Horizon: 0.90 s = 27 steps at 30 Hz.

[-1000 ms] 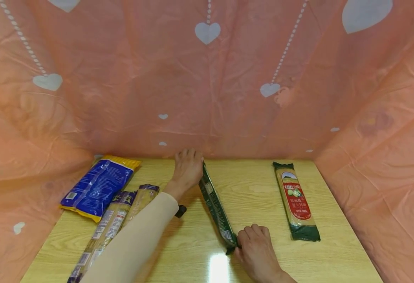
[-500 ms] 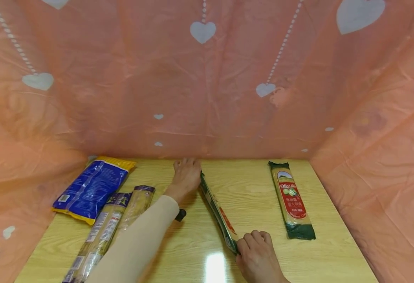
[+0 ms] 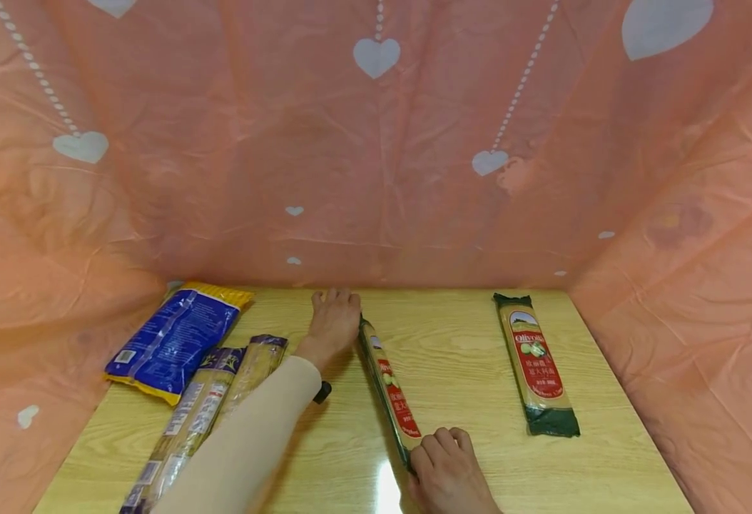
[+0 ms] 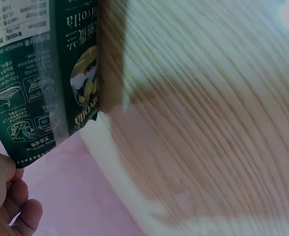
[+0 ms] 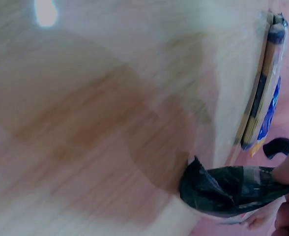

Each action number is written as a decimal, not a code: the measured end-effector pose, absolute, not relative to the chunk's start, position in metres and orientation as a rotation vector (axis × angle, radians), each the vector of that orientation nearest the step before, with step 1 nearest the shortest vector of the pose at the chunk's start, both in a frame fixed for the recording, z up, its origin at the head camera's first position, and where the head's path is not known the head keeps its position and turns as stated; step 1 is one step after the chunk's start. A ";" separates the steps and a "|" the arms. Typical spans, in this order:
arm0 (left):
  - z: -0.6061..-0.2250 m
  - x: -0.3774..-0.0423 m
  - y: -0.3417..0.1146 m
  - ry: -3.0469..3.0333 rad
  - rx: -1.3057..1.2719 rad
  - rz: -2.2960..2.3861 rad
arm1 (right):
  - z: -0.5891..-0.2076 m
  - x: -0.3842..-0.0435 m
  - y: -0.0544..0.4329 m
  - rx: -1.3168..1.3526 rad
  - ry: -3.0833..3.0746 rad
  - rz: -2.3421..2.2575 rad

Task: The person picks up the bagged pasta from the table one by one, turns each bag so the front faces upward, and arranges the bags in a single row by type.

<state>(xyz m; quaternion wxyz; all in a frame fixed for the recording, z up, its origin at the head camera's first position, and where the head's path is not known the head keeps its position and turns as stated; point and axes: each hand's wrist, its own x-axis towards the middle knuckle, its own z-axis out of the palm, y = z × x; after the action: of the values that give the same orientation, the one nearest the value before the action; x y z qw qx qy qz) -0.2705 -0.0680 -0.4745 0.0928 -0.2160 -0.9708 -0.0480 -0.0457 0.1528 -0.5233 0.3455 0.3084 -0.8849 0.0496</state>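
Observation:
Between my two hands a spaghetti pack [image 3: 394, 396] with dark green ends slants across the middle of the table, its red front label partly turned up. My left hand [image 3: 334, 321] pinches the far end. In the left wrist view, thumb and fingers of the left hand [image 4: 9, 196] hold a corner of the printed green back of the spaghetti pack [image 4: 26, 93]. My right hand [image 3: 448, 472] grips the near end. The right wrist view shows the folded green end of the spaghetti pack [image 5: 228, 191] close over the table, pinched by the right hand [image 5: 288, 184].
A second spaghetti pack [image 3: 536, 368] lies face up on the right. At left are a blue and yellow bag [image 3: 177, 339] and noodle packs [image 3: 186, 421] with purple ends, partly behind my left sleeve [image 3: 254, 435]. A pink heart-patterned cloth [image 3: 376, 178] surrounds the table [image 3: 466, 343].
The held spaghetti pack has rolled from its green back toward its red front label, its near end shifting left and nearer. Both hands moved slightly left and nearer with it, still holding the ends.

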 end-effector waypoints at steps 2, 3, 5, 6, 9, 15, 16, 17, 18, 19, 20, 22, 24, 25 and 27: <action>-0.474 -0.270 -0.071 -2.902 -0.625 -0.139 | -0.524 -0.046 0.146 0.836 -2.277 0.127; -0.474 -0.270 -0.073 -2.916 -0.613 -0.144 | -0.525 -0.046 0.143 0.857 -2.273 0.128; -0.475 -0.270 -0.076 -2.947 -0.591 -0.150 | -0.525 -0.046 0.135 0.899 -2.271 0.130; -0.476 -0.271 -0.078 -2.957 -0.582 -0.148 | -0.526 -0.046 0.132 0.917 -2.274 0.126; -0.479 -0.271 -0.081 -2.974 -0.559 -0.144 | -0.526 -0.045 0.122 0.959 -2.318 0.114; -0.488 -0.271 -0.082 -2.971 -0.530 -0.120 | -0.528 -0.043 0.109 1.030 -2.433 0.092; -0.490 -0.271 -0.081 -2.975 -0.524 -0.113 | -0.529 -0.043 0.107 1.046 -2.445 0.099; -0.491 -0.271 -0.081 -2.977 -0.518 -0.106 | -0.529 -0.043 0.105 1.057 -2.455 0.096; -0.493 -0.271 -0.081 -2.984 -0.514 -0.102 | -0.530 -0.043 0.104 1.067 -2.462 0.094; -0.495 -0.271 -0.081 -2.982 -0.512 -0.095 | -0.531 -0.043 0.103 1.073 -2.467 0.088; -0.496 -0.270 -0.080 -2.976 -0.513 -0.089 | -0.532 -0.043 0.102 1.077 -2.472 0.081; -0.499 -0.270 -0.080 -2.953 -0.527 -0.085 | -0.534 -0.043 0.101 1.081 -2.480 0.068; -0.503 -0.270 -0.080 -2.906 -0.555 -0.090 | -0.535 -0.044 0.100 1.081 -2.485 0.070; -0.504 -0.270 -0.080 -2.881 -0.573 -0.087 | -0.536 -0.044 0.100 1.080 -2.487 0.074; -0.507 -0.270 -0.080 -2.833 -0.605 -0.081 | -0.536 -0.044 0.100 1.082 -2.491 0.087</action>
<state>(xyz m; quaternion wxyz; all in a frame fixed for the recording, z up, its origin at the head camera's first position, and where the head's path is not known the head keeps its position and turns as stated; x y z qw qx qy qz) -0.2703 -0.0803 -0.5072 0.1214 -0.2072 -0.9703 -0.0279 -0.0443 0.0996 -0.5364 0.2105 0.3894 -0.8962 0.0313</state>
